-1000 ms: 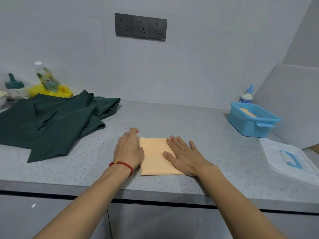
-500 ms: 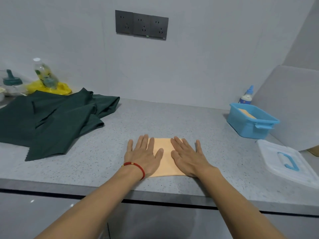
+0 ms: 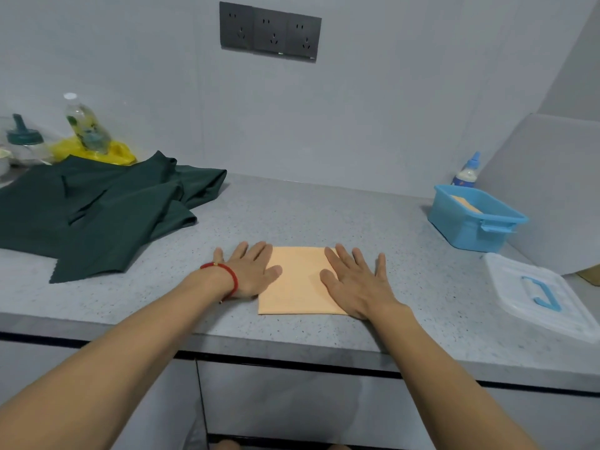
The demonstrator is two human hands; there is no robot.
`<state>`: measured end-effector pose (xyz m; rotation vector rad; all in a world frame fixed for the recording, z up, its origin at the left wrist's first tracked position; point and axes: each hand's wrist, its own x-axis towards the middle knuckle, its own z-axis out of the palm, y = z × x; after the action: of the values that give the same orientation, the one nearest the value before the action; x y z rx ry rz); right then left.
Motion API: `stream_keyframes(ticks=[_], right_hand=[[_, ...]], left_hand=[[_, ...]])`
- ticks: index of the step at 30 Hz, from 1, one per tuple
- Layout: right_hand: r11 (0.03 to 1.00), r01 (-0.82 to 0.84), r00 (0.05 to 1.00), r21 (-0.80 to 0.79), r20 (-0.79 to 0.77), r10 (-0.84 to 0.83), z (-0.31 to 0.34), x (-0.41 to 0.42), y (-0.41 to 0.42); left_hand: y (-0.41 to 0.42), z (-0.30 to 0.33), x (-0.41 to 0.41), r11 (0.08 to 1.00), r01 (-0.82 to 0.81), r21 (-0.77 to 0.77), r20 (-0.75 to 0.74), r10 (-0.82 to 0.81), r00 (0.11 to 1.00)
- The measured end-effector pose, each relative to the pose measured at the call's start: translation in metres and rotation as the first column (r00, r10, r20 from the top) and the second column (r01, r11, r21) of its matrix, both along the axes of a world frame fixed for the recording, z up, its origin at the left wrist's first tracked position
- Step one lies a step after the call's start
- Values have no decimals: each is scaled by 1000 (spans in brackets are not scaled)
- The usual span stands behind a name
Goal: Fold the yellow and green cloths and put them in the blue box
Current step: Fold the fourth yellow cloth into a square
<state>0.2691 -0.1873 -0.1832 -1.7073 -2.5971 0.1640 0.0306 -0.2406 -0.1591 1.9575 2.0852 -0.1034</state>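
Green cloths left, blue box right of hands-pressed yellow cloth

Speckled counter: cloths, box, lid.

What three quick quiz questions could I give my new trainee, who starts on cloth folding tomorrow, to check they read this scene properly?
1. True or false: both hands lie flat with straight fingers on the yellow cloth.
2. Which is on the counter's far right? A) green cloth B) blue box C) plastic bottle
3. Fill in: the box's clear lid lies ___ the box, on the counter.

Key
1. True: left hand and right hand press its side edges.
2. B
3. beside (it is off, nearer the person)
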Motion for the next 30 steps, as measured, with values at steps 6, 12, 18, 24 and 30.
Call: stream_keyframes(ticks=[6, 12, 18, 24, 30], right_hand=[[1000, 23, 1000, 4, -12, -23, -3, 2, 2], [999, 50, 997, -20, -50, -51, -5, 6, 1], [994, 99, 867, -50, -486, -111, -3, 12, 5], [929, -64, 475, -365, -830, -293, 21, 35, 42], [935, -194, 359, -296, -909, -213, 15, 39, 57]], left_hand=[[38, 50, -4, 998, 12, -69, -13, -13, 1000], [37, 46, 5, 998, -58, -10, 412, 57, 909], [17, 16, 22, 924, -187, 334, 758, -145, 635], [45, 19, 18, 882, -266, 388, 895, -291, 338], [74, 1, 4, 956, -265, 129, 977, -77, 197]])
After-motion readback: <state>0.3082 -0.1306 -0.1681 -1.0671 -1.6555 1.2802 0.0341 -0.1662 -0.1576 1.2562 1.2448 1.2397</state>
